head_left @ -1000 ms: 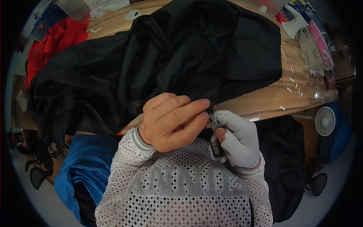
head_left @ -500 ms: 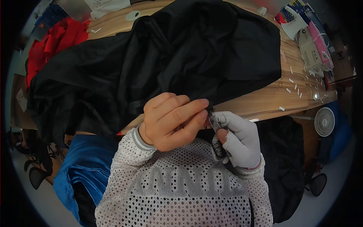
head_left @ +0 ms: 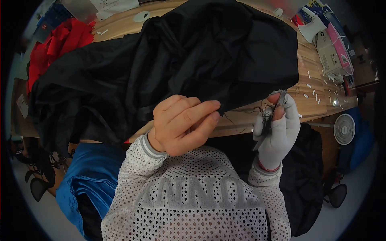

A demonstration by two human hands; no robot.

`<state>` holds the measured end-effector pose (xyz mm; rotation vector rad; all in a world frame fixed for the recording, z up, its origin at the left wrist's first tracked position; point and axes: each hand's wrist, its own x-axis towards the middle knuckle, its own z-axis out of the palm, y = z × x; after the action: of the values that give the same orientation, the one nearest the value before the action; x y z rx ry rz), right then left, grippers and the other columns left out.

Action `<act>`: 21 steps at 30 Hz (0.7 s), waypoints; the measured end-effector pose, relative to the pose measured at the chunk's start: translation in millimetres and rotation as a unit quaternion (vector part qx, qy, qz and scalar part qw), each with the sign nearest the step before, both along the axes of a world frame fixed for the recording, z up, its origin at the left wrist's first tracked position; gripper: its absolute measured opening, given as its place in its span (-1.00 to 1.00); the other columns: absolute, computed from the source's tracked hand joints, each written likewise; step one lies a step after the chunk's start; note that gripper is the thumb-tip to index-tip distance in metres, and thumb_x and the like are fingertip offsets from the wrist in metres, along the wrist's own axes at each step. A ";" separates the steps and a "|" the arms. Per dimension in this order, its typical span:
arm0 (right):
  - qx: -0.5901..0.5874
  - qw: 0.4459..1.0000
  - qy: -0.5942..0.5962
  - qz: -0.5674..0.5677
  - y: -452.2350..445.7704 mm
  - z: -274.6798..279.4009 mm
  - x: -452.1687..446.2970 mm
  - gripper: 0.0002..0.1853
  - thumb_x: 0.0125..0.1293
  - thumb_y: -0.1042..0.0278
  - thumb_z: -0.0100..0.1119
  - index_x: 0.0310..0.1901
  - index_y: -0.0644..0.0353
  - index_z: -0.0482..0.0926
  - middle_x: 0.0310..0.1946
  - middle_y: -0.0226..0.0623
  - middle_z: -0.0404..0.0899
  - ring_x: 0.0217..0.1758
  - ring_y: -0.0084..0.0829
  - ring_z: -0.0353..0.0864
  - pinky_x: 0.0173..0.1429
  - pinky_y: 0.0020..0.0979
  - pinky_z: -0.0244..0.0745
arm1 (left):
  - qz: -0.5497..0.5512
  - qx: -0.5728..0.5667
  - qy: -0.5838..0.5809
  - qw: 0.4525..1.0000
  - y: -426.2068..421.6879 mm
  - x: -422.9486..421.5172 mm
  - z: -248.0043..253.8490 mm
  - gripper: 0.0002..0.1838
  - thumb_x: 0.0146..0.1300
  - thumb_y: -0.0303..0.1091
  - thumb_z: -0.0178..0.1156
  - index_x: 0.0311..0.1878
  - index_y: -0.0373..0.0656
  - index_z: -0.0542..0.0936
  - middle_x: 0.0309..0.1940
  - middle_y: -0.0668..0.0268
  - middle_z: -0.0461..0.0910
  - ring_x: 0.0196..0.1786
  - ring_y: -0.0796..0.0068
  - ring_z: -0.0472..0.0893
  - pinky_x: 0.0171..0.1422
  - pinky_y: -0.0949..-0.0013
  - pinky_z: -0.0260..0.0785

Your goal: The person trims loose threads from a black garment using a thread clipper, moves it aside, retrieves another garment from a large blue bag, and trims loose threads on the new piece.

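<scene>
Sleeves of white mesh (head_left: 130, 176) reach up from the bottom of the frame. Near the middle, our bare left hand (head_left: 181, 126) has thumb and forefinger almost together, pinching the lower edge of the black cloth (head_left: 225, 48), where a fine thread (head_left: 228, 118) trails. Right of it, our gloved right hand (head_left: 279, 134) is closed round metal snips (head_left: 280, 100) and a tangle of black threads (head_left: 265, 115); we cannot tell how far the blades are parted. For neat work, we would keep the pinched edge taut, the tangle clear of the blades, and our bare fingertips back from the points. The cloth spreads over the table (head_left: 237, 127) through the upper middle and left. Farther off, red cloth (head_left: 66, 40) bunches at upper left and boxes (head_left: 327, 54) stand at upper right.
</scene>
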<state>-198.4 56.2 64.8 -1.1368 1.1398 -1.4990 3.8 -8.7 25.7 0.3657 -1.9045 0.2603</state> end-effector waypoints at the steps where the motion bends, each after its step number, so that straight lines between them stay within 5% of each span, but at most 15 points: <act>1: -0.002 0.997 0.067 -0.036 -2.7 -4.9 -3.1 -0.73 0.50 0.36 -0.11 -0.02 0.45 0.44 -0.46 -0.29 0.55 -0.60 -0.67 0.47 -0.50 -0.66 0.36 | 0.007 0.006 0.000 1.000 -3.2 1.9 -1.5 -0.80 -0.07 -0.58 0.28 -0.29 -0.26 0.63 -0.30 0.09 0.68 -0.51 0.44 0.57 -0.52 0.53 0.30; 4: -0.019 0.962 0.264 0.073 -16.2 -30.9 -10.4 -0.86 0.29 0.58 0.11 -0.17 0.40 0.62 -0.41 -0.24 0.63 -0.36 -0.53 0.61 -0.28 -0.55 0.49 | 0.022 0.021 0.014 0.999 -16.6 11.0 -9.7 -0.74 -0.09 -0.61 0.28 -0.24 -0.28 0.64 -0.23 0.07 0.66 -0.49 0.41 0.59 -0.51 0.51 0.33; 5: 0.062 0.942 0.305 0.127 -18.1 -30.8 -14.2 -0.83 0.19 0.57 0.18 -0.19 0.34 0.66 -0.36 -0.19 0.66 -0.28 -0.39 0.65 -0.17 -0.42 0.54 | 0.031 0.041 0.024 0.998 -19.1 12.0 -8.7 -0.73 -0.12 -0.65 0.28 -0.25 -0.29 0.66 -0.20 0.06 0.64 -0.45 0.41 0.60 -0.49 0.50 0.39; 10: 0.031 0.871 0.471 0.138 -39.6 -74.0 -9.2 -0.77 0.06 0.54 0.22 -0.20 0.31 0.67 -0.36 -0.10 0.63 -0.27 -0.18 0.62 -0.15 -0.30 0.51 | 0.071 0.047 0.108 0.991 -28.6 2.4 -3.4 -0.75 -0.16 -0.69 0.29 -0.32 -0.29 0.69 -0.30 0.13 0.61 -0.48 0.43 0.58 -0.45 0.53 0.45; 12: -0.046 0.798 0.596 0.081 -49.4 -88.3 -8.2 -0.79 0.06 0.51 0.24 -0.22 0.29 0.67 -0.36 -0.10 0.63 -0.26 -0.17 0.62 -0.14 -0.28 0.51 | 0.072 0.049 0.092 0.992 -28.6 2.6 0.3 -0.74 -0.16 -0.69 0.29 -0.30 -0.29 0.69 -0.32 0.14 0.60 -0.49 0.44 0.57 -0.47 0.54 0.43; 15: -0.124 0.789 0.599 0.055 -49.4 -58.3 -14.8 -0.86 0.12 0.48 0.26 -0.27 0.31 0.65 -0.40 -0.22 0.66 -0.32 -0.26 0.65 -0.18 -0.30 0.57 | 0.064 0.035 0.078 0.994 -30.7 4.8 3.3 -0.73 -0.16 -0.67 0.31 -0.28 -0.29 0.69 -0.31 0.14 0.60 -0.49 0.44 0.56 -0.48 0.54 0.40; 17: -0.118 0.923 0.362 0.057 -38.6 -19.6 -9.3 -0.83 0.08 0.61 0.26 -0.24 0.35 0.62 -0.46 -0.23 0.63 -0.37 -0.36 0.67 -0.27 -0.40 0.57 | 0.052 0.036 0.069 0.996 -32.1 4.8 3.2 -0.73 -0.15 -0.65 0.31 -0.27 -0.29 0.68 -0.30 0.14 0.59 -0.49 0.43 0.56 -0.49 0.53 0.40; 21: -0.203 0.930 0.305 0.024 -48.4 17.3 14.1 -0.75 0.15 0.67 0.20 -0.09 0.43 0.56 -0.33 -0.21 0.65 -0.32 -0.54 0.67 -0.20 -0.57 0.55 | 0.013 0.024 0.038 0.999 -29.7 -0.3 4.0 -0.69 -0.11 -0.62 0.31 -0.20 -0.30 0.65 -0.28 0.11 0.60 -0.47 0.38 0.58 -0.48 0.47 0.41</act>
<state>-184.3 7.8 82.1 -2.0010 1.2111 -1.4158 3.5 -38.3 29.7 0.4273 -1.8341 0.2166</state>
